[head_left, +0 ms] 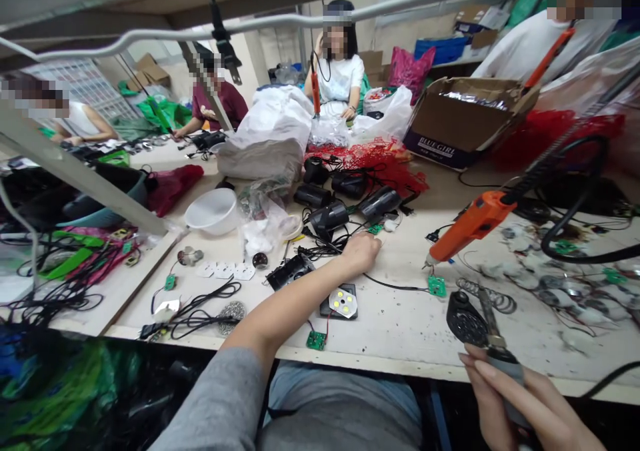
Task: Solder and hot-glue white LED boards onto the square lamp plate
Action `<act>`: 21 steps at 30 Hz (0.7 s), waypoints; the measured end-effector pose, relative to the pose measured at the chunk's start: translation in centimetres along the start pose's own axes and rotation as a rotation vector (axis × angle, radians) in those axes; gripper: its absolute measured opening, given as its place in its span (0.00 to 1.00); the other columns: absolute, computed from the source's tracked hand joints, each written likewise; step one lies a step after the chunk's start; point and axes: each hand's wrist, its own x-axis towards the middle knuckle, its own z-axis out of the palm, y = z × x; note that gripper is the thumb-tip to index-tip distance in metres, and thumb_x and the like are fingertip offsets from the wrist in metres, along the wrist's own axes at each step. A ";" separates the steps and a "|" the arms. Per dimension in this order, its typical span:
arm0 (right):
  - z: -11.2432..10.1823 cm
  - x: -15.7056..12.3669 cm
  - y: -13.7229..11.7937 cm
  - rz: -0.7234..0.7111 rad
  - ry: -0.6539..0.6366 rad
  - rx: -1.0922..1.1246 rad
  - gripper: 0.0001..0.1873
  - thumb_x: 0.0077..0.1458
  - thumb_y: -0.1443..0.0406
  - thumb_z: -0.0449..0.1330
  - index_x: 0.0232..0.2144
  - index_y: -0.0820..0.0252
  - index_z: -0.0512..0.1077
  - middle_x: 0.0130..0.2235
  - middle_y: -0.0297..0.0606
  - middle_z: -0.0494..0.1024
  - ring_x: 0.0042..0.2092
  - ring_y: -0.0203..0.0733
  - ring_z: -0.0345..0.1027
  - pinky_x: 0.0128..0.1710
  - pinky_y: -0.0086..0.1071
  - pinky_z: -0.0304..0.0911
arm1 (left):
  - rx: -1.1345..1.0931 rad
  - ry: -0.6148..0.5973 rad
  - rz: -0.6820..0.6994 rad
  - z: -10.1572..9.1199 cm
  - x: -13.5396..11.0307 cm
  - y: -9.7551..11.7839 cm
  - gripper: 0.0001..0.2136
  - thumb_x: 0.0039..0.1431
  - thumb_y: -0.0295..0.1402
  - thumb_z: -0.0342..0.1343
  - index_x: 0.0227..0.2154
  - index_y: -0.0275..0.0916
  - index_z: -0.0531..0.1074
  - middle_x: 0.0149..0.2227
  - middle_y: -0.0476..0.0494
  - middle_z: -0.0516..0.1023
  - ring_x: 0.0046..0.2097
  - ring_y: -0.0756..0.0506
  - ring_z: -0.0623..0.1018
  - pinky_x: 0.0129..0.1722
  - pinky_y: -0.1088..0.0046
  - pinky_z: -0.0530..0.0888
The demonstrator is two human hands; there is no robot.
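Note:
My left hand [361, 252] lies on the pale workbench [400, 344], its fingertips beside a small green circuit board [375, 229] and thin black wires. Whether those fingers grip anything, I cannot tell. Below it sits a white LED plate [343, 302] on a black base. My right hand [520, 404] is at the bench's front edge, shut on what looks like a grey-handled soldering iron [506, 366]. Its metal shaft points up and left, past a round black part [466, 318]. Another green circuit board [437, 286] lies further up the bench.
An orange electric screwdriver [473, 228] hangs on a cord above the bench. Black housings [350, 184] and a white bowl [213, 211] stand ahead. Behind them are white sacks [270, 131], red netting [380, 164] and a cardboard box [465, 114]. Several co-workers sit beyond.

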 end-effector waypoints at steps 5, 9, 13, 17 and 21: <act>1.5 -2.0 0.5 -0.070 -0.066 0.000 0.25 0.59 0.73 0.65 0.57 0.51 0.73 0.43 0.34 0.85 0.36 0.40 0.82 0.32 0.29 0.74 | -0.191 0.103 0.000 -0.6 -0.4 -0.8 0.07 0.57 0.20 0.56 0.31 0.36 0.78 0.39 0.40 0.81 0.48 0.42 0.79 0.51 0.67 0.75; 2.8 -1.6 -0.5 -0.030 0.022 0.053 0.21 0.56 0.72 0.68 0.51 0.55 0.76 0.41 0.35 0.85 0.36 0.38 0.81 0.34 0.28 0.74 | -0.481 0.238 -0.033 -1.8 -2.3 -2.0 0.06 0.65 0.31 0.55 0.37 0.36 0.77 0.37 0.44 0.81 0.40 0.48 0.80 0.42 0.73 0.75; 3.9 -0.1 -1.9 -0.038 0.069 0.113 0.16 0.57 0.73 0.67 0.47 0.57 0.77 0.40 0.37 0.85 0.36 0.38 0.81 0.36 0.29 0.75 | -1.035 0.432 -0.040 -4.2 -7.0 -3.0 0.12 0.59 0.41 0.64 0.32 0.36 0.76 0.30 0.47 0.79 0.32 0.51 0.76 0.34 0.76 0.73; 5.4 0.5 -2.6 -0.063 0.051 0.171 0.14 0.57 0.74 0.67 0.44 0.58 0.76 0.40 0.38 0.85 0.37 0.37 0.80 0.38 0.28 0.74 | -1.139 0.538 -0.127 -6.5 -13.0 -3.4 0.14 0.51 0.42 0.70 0.31 0.36 0.77 0.29 0.48 0.78 0.29 0.52 0.75 0.31 0.77 0.74; 7.3 0.8 -3.4 -0.121 -0.007 0.245 0.12 0.60 0.71 0.63 0.46 0.55 0.76 0.40 0.38 0.84 0.36 0.35 0.79 0.36 0.26 0.73 | -1.188 0.534 -0.317 -6.3 -17.9 -4.0 0.14 0.47 0.40 0.72 0.29 0.36 0.77 0.24 0.49 0.77 0.25 0.52 0.75 0.27 0.77 0.74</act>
